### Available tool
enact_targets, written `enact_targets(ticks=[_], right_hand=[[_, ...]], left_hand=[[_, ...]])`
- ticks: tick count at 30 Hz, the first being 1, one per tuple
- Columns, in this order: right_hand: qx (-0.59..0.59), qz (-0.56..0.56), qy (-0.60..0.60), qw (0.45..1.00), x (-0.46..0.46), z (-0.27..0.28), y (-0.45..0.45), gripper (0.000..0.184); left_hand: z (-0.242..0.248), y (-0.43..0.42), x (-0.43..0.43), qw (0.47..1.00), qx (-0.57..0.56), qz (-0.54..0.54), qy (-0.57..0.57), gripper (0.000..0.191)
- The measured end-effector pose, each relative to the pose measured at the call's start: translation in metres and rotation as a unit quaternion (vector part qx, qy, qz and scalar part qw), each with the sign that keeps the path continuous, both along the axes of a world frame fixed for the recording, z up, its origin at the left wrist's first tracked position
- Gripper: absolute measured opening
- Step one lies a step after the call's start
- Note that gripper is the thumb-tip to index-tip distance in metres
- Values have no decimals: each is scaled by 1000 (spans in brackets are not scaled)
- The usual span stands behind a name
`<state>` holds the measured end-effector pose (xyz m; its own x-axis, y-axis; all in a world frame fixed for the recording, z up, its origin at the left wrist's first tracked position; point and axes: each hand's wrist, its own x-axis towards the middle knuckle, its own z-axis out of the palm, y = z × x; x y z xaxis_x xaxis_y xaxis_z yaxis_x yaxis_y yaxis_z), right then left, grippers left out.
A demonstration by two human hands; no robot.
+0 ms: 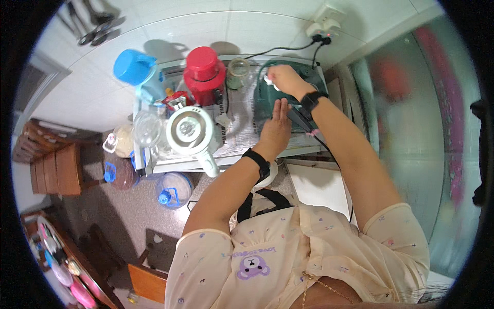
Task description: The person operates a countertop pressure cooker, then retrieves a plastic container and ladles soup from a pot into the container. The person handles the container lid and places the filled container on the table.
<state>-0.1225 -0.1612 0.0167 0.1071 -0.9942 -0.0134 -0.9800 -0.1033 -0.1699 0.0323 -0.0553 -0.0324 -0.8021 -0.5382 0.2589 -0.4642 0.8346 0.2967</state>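
Note:
My right hand (288,80) is closed around a crumpled white tissue or cloth (274,85), pressed to the top of a dark green, smooth-surfaced object (266,106). Its kind is hard to tell; a curved green rim or handle shows at its left. My left hand (276,133) lies flat near the front of the green object, fingers extended, with nothing visible in its grasp. Between my wrists runs a dark strip (300,119) joined to a black cable. Just left of the green object stands a glass jar (237,73).
On the covered tabletop (241,135) stand a red thermos flask (204,77), a light-blue lidded pitcher (135,69) and a white-handled jug (190,129). Black cords lead to a wall socket (328,25). Large plastic bottles (173,189) stand on the floor. At right is a glass panel (417,135).

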Motion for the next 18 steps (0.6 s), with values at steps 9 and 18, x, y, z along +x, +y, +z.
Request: enact_targets(ticks=[9, 18], right_hand=[[-57, 34, -62, 996, 28, -8, 53, 10], [35, 162, -164, 972, 59, -24, 154, 9]], left_hand=[[20, 53, 48, 988, 130, 2, 86, 43], [27, 165, 142, 898, 426, 103, 39, 48]])
